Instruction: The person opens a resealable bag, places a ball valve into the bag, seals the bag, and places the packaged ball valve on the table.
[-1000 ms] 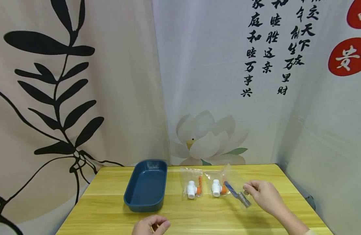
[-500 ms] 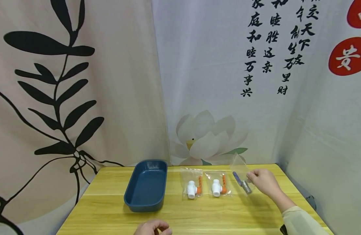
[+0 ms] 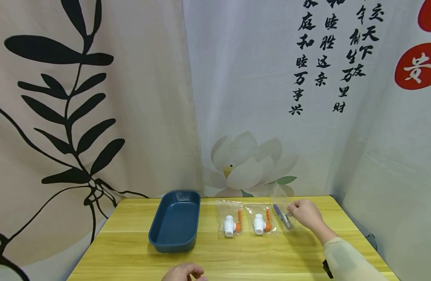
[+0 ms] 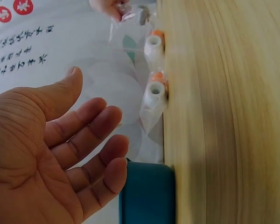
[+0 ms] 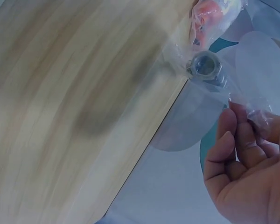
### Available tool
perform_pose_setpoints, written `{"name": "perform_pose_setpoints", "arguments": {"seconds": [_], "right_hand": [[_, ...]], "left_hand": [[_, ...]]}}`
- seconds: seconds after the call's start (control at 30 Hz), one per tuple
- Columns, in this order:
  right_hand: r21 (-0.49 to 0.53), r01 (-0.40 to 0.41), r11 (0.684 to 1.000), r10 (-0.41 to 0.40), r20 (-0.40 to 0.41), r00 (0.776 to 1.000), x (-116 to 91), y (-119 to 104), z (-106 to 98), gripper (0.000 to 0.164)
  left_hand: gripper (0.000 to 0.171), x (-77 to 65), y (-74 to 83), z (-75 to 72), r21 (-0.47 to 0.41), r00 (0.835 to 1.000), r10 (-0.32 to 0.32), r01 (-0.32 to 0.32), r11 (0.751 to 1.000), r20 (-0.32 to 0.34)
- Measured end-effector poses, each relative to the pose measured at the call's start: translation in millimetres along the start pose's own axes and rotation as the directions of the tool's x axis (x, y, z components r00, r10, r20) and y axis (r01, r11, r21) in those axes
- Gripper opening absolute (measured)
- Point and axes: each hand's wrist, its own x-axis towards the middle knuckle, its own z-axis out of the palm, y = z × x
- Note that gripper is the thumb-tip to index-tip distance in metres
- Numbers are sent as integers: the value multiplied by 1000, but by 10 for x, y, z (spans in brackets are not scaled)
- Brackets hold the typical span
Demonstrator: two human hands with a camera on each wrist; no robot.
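Observation:
My right hand (image 3: 307, 214) pinches the edge of a clear plastic bag (image 3: 279, 192) between thumb and fingers. In that bag is a metal ball valve (image 3: 286, 221) with a blue lever, tilted, at the back right of the table. The right wrist view shows the valve's round threaded opening (image 5: 205, 65) close by the fingertips. Left of it lie two white plastic ball valves with orange handles, one (image 3: 259, 224) nearer and one (image 3: 229, 226) farther left, each in its own clear bag. My left hand (image 4: 51, 154) holds nothing, its fingers loosely bent, at the table's front edge.
A deep blue rectangular tray (image 3: 155, 230) stands on the left part of the wooden table (image 3: 236, 259). Behind the table hangs a printed curtain (image 3: 243, 97), and another stretch of cloth closes off the right side.
My right hand has carried the bagged metal valve back from over the right white valve, first right, then slightly left beside it. My left hand has drawn a little toward the front edge.

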Motion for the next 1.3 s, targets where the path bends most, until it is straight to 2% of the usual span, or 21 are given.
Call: {"name": "perform_pose_setpoints", "arguments": {"seconds": [0.13,0.2,0.27,0.47,0.53,0.6,0.73,1.03,1.3], "right_hand": [[-1,-6,1000,6,12,1000,20,-47,40,35],[-2,-12,1000,12,15,1000,31,-65,60,35],[-2,-12,1000,12,14,1000,41,-77,79,36],[-6,-15,1000,15,12,1000,62,-84,133,41],[-6,-18,1000,18,16,1000,71,-82,146,43],[-5,-21,1000,21,19,1000,80,-77,155,43],[-2,-27,1000,27,23,999,87,-66,165,42],[15,-51,999,51,34,998,89,-35,163,41],[27,-66,997,65,37,997,79,-17,134,35]], "left_hand": [[34,15,16,-3,6,999,-22,22,1000,26],[34,56,-56,23,14,999,-31,31,999,34],[35,127,-211,66,22,998,-45,44,999,52],[36,384,-864,268,52,993,-90,86,995,74],[33,440,-1006,319,48,995,-76,73,996,59],[31,479,-1084,337,40,995,-81,79,996,60],[31,507,-1130,328,31,994,-74,72,997,78],[32,494,-1107,314,35,993,-70,67,997,93],[34,532,-1138,289,12,983,-106,106,994,148]]}}
